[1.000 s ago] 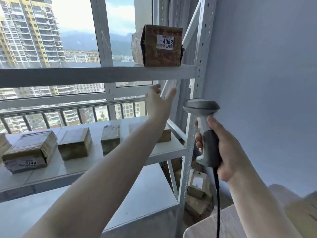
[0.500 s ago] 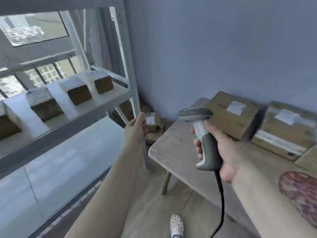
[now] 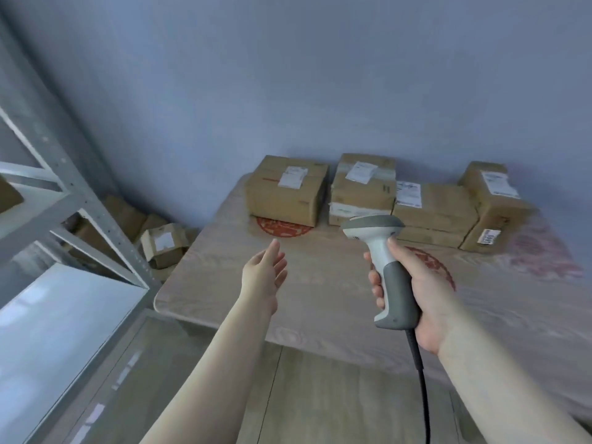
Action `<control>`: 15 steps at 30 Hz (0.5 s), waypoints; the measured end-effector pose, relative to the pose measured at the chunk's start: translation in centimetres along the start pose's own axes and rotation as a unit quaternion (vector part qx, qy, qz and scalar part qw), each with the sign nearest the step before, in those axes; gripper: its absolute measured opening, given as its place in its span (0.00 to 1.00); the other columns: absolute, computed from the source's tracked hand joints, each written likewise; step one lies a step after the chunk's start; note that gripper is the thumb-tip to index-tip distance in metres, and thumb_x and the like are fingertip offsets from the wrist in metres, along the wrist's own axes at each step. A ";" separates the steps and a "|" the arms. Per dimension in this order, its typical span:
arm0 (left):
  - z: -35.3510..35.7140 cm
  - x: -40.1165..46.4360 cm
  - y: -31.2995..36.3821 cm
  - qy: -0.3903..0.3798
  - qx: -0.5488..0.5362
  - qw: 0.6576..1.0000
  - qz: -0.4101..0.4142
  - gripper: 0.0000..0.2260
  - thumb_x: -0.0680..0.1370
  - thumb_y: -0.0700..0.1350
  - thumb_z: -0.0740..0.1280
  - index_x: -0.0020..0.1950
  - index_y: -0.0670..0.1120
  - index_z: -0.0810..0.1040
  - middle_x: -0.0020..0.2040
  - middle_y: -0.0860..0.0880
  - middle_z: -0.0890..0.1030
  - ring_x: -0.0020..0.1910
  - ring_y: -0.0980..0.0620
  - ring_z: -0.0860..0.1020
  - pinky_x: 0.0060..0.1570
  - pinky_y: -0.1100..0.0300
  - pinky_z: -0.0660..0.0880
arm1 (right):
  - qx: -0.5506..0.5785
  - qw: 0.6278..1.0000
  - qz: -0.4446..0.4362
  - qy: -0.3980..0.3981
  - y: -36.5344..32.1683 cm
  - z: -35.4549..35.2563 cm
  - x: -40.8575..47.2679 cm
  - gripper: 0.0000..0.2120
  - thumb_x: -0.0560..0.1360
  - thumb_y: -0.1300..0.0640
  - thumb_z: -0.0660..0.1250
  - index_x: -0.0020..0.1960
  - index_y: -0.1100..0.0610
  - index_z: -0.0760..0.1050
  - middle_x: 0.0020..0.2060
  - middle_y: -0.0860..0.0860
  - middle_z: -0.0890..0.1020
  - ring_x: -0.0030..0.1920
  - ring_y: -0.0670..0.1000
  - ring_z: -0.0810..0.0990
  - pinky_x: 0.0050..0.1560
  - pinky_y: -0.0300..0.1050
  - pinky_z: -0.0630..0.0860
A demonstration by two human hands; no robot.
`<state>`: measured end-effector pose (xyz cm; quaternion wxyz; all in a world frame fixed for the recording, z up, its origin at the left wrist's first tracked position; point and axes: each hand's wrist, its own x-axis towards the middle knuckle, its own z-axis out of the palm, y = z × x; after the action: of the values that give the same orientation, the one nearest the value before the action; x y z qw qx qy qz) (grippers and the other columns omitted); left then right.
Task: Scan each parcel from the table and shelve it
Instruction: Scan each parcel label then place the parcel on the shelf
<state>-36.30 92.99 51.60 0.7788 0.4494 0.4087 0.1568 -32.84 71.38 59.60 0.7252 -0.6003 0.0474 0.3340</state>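
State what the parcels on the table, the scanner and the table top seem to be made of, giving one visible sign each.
Parcels: brown cardboard, matt, taped seams, paper labels.
Scanner: likely moulded plastic, smooth white with grey grip.
Table top: pale wood-grain pattern; wood or laminate, unclear.

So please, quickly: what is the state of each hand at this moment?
Left hand: open, fingers straight, holding nothing, above the table.
Right hand: closed around the grip of the scanner.

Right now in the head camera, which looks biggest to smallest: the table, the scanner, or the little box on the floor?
1. table
2. scanner, though it is nearer the camera
3. little box on the floor
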 end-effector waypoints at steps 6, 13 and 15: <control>15.4 -1.6 -8.2 -0.061 0.037 0.994 -0.080 0.17 0.78 0.52 0.71 0.62 0.44 0.74 0.53 0.47 0.81 0.53 0.51 0.80 0.56 0.56 0.77 | 0.026 0.995 0.000 0.093 -3.2 -14.4 -0.2 0.22 0.73 0.39 0.68 0.54 0.57 0.81 0.32 0.51 0.81 0.29 0.47 0.77 0.34 0.39 0.73; 30.7 -5.5 -17.1 -0.115 0.052 0.978 -0.166 0.17 0.77 0.51 0.72 0.59 0.41 0.76 0.52 0.46 0.81 0.51 0.49 0.80 0.49 0.56 0.79 | 0.046 0.988 -0.005 0.146 -7.0 -29.3 -1.3 0.20 0.75 0.39 0.66 0.53 0.55 0.83 0.32 0.50 0.80 0.29 0.46 0.77 0.37 0.41 0.70; 33.5 -5.9 -18.2 -0.115 0.046 0.974 -0.190 0.15 0.77 0.50 0.73 0.53 0.41 0.75 0.51 0.45 0.80 0.49 0.49 0.79 0.48 0.56 0.79 | 0.059 0.987 -0.013 0.151 -7.9 -32.1 -1.7 0.19 0.75 0.40 0.66 0.53 0.55 0.82 0.32 0.50 0.81 0.29 0.46 0.77 0.38 0.42 0.70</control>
<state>-16.12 60.27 48.23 0.8143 0.4140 0.4013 -0.0661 -19.21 41.30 58.17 0.7481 -0.6003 0.1684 0.2270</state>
